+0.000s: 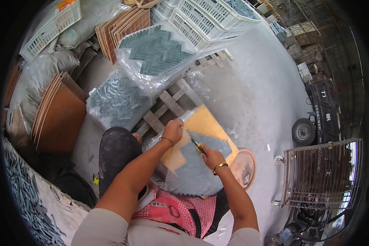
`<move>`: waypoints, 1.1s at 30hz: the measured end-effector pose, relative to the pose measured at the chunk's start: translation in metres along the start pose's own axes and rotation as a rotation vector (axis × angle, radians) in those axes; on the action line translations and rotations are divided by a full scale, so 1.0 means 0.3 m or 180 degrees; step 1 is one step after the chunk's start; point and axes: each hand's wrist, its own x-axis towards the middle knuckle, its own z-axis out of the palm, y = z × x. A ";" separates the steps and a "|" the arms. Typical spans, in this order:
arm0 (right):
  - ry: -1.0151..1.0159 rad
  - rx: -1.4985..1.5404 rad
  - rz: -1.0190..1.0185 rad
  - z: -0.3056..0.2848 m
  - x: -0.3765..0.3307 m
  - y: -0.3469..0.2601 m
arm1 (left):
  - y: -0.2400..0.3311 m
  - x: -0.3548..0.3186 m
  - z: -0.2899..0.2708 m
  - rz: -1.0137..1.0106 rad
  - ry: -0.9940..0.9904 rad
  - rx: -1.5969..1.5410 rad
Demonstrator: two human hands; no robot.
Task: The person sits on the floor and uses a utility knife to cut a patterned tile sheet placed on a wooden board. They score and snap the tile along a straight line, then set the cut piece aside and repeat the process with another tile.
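Observation:
A tile sheet backed with grey mesh (205, 170) lies on a yellow board (207, 121) in front of me, with zigzag edges along its top and side. In my right hand (213, 157) is a yellow and black utility knife (199, 148), its tip at the mesh near the sheet's upper edge. Close by, my left hand (173, 131) is closed above the board's upper left edge. Whatever its fingers pinch is too small or hidden to make out.
Plastic-wrapped herringbone tile sheets (160, 49) are stacked on a wooden pallet (170, 103) ahead, beside white crates (192, 30). Brown boards (59, 115) lean at the left, near loose tile strips (28, 205). A round stool or lid (246, 164) and a vehicle (324, 115) are at the right.

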 end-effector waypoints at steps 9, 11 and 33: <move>0.0895 0.1143 0.0239 0.059 -0.078 0.014 | 0.100 -0.007 -0.019 -0.0227 -0.1218 0.0905; 0.0790 0.1391 0.0483 0.104 -0.075 -0.014 | 0.105 0.002 -0.018 -0.0285 -0.1504 0.1203; 0.0696 0.1536 0.1158 0.227 -0.006 -0.188 | -0.003 -0.054 0.018 0.0802 -0.0669 0.0199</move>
